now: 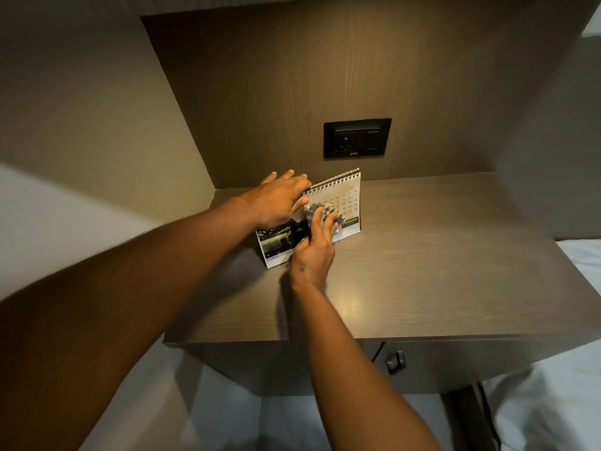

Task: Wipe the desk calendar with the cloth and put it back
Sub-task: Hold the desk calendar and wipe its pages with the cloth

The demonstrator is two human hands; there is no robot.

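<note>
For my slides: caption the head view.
Left hand steadies the desk calendar; right hand presses a cloth to its page.

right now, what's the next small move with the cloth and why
Probably sweep the cloth rightward across the desk calendar page: the right hand presses it mid-page, the left hand holds the spiral edge, and the date grid beside it is uncovered.

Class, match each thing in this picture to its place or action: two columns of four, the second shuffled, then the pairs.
1 left hand
2 right hand
3 socket plate
4 desk calendar

a on the back wall panel
b presses the cloth against the page
c stands on the desk top
d holds the spiral top edge

Pairs: 1-d, 2-b, 3-a, 4-c
</note>
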